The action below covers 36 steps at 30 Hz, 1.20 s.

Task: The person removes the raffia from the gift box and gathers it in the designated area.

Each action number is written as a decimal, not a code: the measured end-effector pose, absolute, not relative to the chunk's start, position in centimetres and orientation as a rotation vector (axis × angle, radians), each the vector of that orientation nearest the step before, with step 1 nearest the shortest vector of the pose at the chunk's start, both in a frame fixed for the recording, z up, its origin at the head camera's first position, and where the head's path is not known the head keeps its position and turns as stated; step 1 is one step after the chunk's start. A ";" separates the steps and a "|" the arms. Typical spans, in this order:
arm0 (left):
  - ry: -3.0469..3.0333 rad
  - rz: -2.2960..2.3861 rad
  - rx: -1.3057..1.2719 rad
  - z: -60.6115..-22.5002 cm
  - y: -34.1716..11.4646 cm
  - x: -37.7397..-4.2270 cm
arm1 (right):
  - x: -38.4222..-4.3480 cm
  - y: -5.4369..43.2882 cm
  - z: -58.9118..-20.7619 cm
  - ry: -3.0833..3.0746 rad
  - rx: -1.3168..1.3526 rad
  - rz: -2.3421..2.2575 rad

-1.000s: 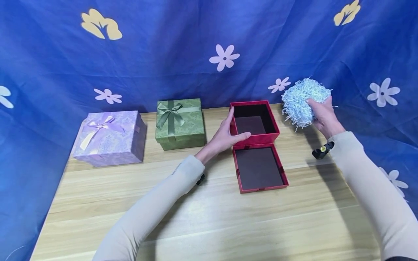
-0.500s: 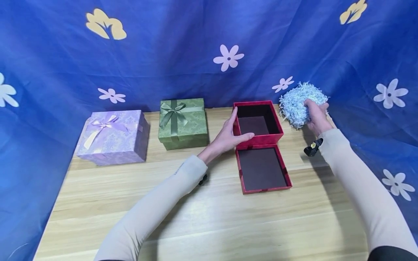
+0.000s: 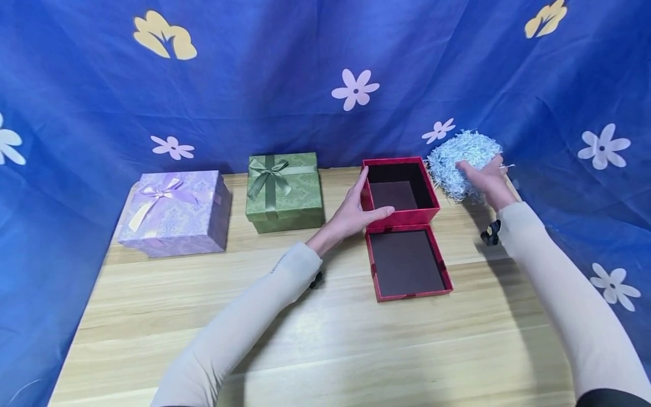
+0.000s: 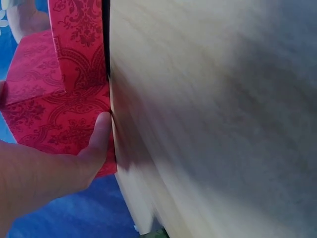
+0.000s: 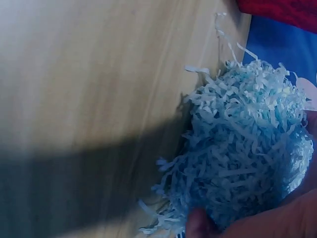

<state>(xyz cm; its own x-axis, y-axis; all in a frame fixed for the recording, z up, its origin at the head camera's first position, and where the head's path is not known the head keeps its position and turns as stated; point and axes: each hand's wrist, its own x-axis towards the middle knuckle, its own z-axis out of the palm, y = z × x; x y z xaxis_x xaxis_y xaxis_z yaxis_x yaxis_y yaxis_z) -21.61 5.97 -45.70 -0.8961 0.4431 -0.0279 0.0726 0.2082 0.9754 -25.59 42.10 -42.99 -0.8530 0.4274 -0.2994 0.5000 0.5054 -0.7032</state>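
A red box [image 3: 403,217], topless with a dark interior, stands toward the back of the table. My left hand [image 3: 352,213] is braced around its front left corner, fingers nearly straight along the left side and thumb against the front; in the left wrist view the thumb [image 4: 100,136] presses the patterned red wall. Just right of the box, a clump of light blue shredded paper [image 3: 452,161] is gripped by my right hand [image 3: 488,180], thumb on the near side. The paper hides its other fingertips. In the right wrist view loose strands stick out of the clump [image 5: 242,134].
The box's red lid [image 3: 407,263] lies inside up directly in front of it. To the left stand a green gift box [image 3: 292,195] and a lilac gift box [image 3: 198,220], each with a bow. A blue floral curtain [image 3: 285,73] hangs behind the wooden table [image 3: 325,339].
My right hand has carried the shredded paper left and slightly down, closer to the red box. The left hand stays at the box corner. The head view has shifted a little.
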 end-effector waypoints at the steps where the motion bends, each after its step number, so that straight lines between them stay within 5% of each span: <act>1: 2.180 1.753 0.485 -45.7 6.0 -21.6 | -25.4 42.1 -43.0 2.678 0.807 -1.269; 21: 2.302 1.866 0.527 -42.3 3.4 -20.2 | -20.4 39.9 -41.9 2.836 0.678 -1.690; 36: 2.326 2.016 0.564 -39.8 -1.6 -19.3 | -17.1 34.0 -40.4 2.374 0.283 -2.710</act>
